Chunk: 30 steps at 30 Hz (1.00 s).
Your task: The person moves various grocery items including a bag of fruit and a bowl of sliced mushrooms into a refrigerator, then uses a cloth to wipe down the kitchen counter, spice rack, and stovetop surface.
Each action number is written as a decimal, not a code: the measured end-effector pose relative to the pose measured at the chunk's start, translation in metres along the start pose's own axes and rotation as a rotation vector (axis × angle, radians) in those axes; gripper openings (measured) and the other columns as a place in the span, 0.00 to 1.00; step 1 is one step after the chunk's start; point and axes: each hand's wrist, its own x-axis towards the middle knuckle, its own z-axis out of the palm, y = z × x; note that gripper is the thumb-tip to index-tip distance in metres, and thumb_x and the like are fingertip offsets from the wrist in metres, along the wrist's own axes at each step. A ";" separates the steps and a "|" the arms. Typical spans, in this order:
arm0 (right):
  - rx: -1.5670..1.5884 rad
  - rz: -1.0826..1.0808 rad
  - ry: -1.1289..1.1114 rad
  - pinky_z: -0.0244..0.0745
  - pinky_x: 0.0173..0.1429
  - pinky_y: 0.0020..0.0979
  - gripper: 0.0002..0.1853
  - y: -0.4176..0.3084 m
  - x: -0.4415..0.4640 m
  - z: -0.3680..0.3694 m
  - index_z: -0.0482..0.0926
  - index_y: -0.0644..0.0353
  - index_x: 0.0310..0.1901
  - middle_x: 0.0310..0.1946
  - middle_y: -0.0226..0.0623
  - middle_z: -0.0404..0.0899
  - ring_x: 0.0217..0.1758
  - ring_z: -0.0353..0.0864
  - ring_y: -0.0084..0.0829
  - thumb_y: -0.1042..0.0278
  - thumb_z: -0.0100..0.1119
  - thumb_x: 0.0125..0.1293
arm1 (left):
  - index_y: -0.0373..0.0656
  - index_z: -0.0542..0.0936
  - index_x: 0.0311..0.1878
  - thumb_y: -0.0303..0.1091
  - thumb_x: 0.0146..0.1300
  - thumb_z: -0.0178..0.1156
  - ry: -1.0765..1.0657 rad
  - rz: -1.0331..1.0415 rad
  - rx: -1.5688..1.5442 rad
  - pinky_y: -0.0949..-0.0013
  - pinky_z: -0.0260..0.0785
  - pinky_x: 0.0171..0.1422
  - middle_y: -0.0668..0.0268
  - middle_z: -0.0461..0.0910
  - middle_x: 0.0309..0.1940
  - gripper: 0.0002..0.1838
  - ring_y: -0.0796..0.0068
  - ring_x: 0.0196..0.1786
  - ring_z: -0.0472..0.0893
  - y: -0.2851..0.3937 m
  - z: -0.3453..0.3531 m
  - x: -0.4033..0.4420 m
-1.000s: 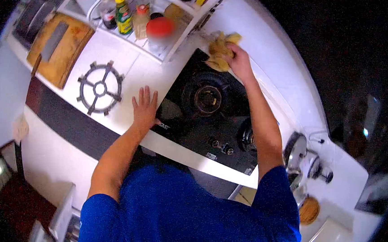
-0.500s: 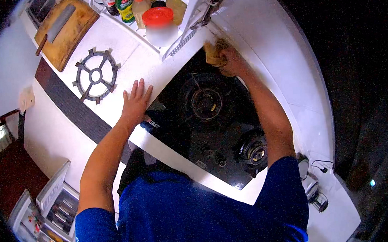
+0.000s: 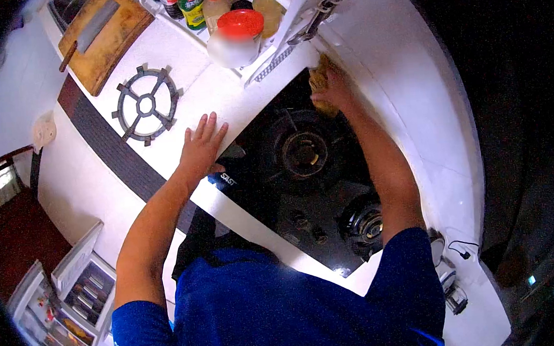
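Observation:
A black gas stove is set into the white counter. At its far right corner my right hand is closed around a crumpled yellow-brown cloth, which touches the stove's back edge. The exact grip is partly hidden in shadow. My left hand lies flat on the counter beside the stove's left edge, fingers stretched and holding nothing. Between the hands is the large burner, its pan support off. A round black pan support lies on the counter to the left of my left hand.
A white rack with bottles and a red-lidded jar stands behind the stove. A wooden cutting board carries a cleaver at the far left. A smaller burner sits near my right forearm. An open drawer is at lower left.
The whole view has shifted slightly. My right hand has moved the cloth a little along the stove's back corner, and the cloth is turned differently. My left hand stays planted on the counter.

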 end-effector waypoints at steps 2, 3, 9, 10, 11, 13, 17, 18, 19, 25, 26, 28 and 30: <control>-0.029 -0.031 0.024 0.63 0.72 0.46 0.54 0.004 -0.013 -0.002 0.67 0.63 0.66 0.61 0.54 0.74 0.66 0.70 0.54 0.51 0.84 0.35 | 0.49 0.60 0.76 0.51 0.45 0.76 0.068 0.024 -0.175 0.42 0.57 0.76 0.52 0.44 0.80 0.54 0.44 0.80 0.47 -0.007 0.014 0.011; -0.055 -0.020 0.023 0.63 0.73 0.46 0.56 0.000 -0.026 -0.009 0.67 0.63 0.67 0.61 0.55 0.73 0.67 0.69 0.54 0.51 0.84 0.34 | 0.42 0.73 0.65 0.48 0.58 0.67 0.179 0.014 -0.072 0.52 0.68 0.69 0.46 0.65 0.70 0.34 0.45 0.70 0.68 0.003 0.002 0.018; -0.115 0.267 -0.188 0.64 0.73 0.45 0.58 -0.003 -0.030 -0.014 0.66 0.62 0.67 0.64 0.56 0.70 0.68 0.67 0.57 0.47 0.85 0.32 | 0.43 0.84 0.40 0.37 0.61 0.63 0.340 0.147 -0.672 0.52 0.76 0.49 0.54 0.85 0.38 0.09 0.51 0.43 0.84 0.058 -0.067 0.117; -0.108 0.238 -0.187 0.65 0.73 0.45 0.58 -0.002 -0.031 -0.017 0.67 0.62 0.67 0.65 0.57 0.69 0.68 0.68 0.57 0.45 0.85 0.33 | 0.44 0.84 0.38 0.37 0.59 0.65 0.376 0.163 -0.834 0.51 0.76 0.48 0.54 0.85 0.37 0.08 0.49 0.43 0.84 0.063 -0.067 0.141; -0.110 0.255 -0.182 0.65 0.73 0.45 0.58 -0.009 -0.029 -0.024 0.67 0.62 0.67 0.65 0.57 0.69 0.68 0.68 0.57 0.45 0.85 0.33 | 0.44 0.84 0.38 0.37 0.59 0.65 0.367 0.179 -0.835 0.51 0.76 0.48 0.54 0.85 0.37 0.08 0.49 0.43 0.84 0.068 -0.069 0.162; -0.169 0.321 -0.289 0.67 0.72 0.44 0.55 -0.031 -0.024 -0.039 0.69 0.61 0.65 0.64 0.55 0.69 0.67 0.69 0.55 0.45 0.84 0.33 | 0.38 0.83 0.37 0.33 0.53 0.67 0.150 0.157 -0.518 0.51 0.77 0.49 0.52 0.85 0.37 0.10 0.46 0.42 0.84 0.077 -0.069 0.194; -0.126 0.428 -0.199 0.67 0.72 0.43 0.53 -0.010 -0.027 -0.019 0.72 0.62 0.62 0.62 0.52 0.71 0.67 0.69 0.53 0.48 0.86 0.32 | 0.36 0.84 0.36 0.34 0.54 0.65 0.094 0.333 -0.238 0.50 0.77 0.50 0.49 0.85 0.39 0.11 0.46 0.45 0.84 0.079 -0.052 0.226; -0.108 0.395 -0.178 0.67 0.72 0.41 0.54 -0.006 -0.029 -0.017 0.72 0.62 0.63 0.63 0.51 0.71 0.66 0.70 0.53 0.48 0.86 0.31 | 0.35 0.83 0.36 0.33 0.55 0.64 0.114 0.318 -0.249 0.49 0.77 0.50 0.48 0.84 0.38 0.10 0.46 0.45 0.84 0.082 -0.045 0.230; -0.088 0.361 -0.154 0.67 0.72 0.40 0.55 -0.003 -0.030 -0.014 0.71 0.62 0.63 0.63 0.50 0.71 0.66 0.70 0.52 0.48 0.86 0.29 | 0.35 0.83 0.35 0.32 0.56 0.62 0.135 0.302 -0.256 0.48 0.77 0.50 0.47 0.84 0.37 0.10 0.46 0.46 0.84 0.083 -0.039 0.234; 1.474 0.909 0.213 0.80 0.54 0.56 0.29 -0.027 -0.027 -0.016 0.64 0.60 0.65 0.60 0.45 0.72 0.60 0.76 0.50 0.57 0.62 0.68 | 0.36 0.83 0.36 0.32 0.57 0.61 0.155 0.330 -0.187 0.47 0.76 0.49 0.47 0.84 0.38 0.09 0.47 0.45 0.84 0.087 -0.055 0.218; 1.473 0.915 0.214 0.80 0.54 0.56 0.29 -0.005 -0.031 0.001 0.64 0.60 0.65 0.60 0.45 0.72 0.60 0.76 0.50 0.57 0.62 0.68 | 0.36 0.83 0.36 0.32 0.57 0.61 0.150 0.333 -0.189 0.47 0.76 0.49 0.47 0.84 0.38 0.09 0.47 0.45 0.84 0.087 -0.052 0.220; 0.997 0.601 0.106 0.82 0.49 0.58 0.22 0.055 -0.038 0.045 0.63 0.59 0.65 0.60 0.43 0.72 0.58 0.76 0.49 0.63 0.51 0.73 | 0.37 0.83 0.38 0.34 0.56 0.63 0.080 0.315 -0.185 0.46 0.76 0.49 0.47 0.84 0.38 0.11 0.47 0.44 0.85 0.085 -0.046 0.230; 0.902 0.568 0.085 0.78 0.58 0.51 0.37 0.072 -0.036 0.053 0.65 0.56 0.65 0.61 0.45 0.71 0.62 0.73 0.50 0.59 0.67 0.54 | 0.38 0.83 0.37 0.35 0.56 0.64 0.237 0.340 -0.206 0.47 0.76 0.49 0.48 0.84 0.36 0.10 0.48 0.43 0.85 0.074 -0.022 0.233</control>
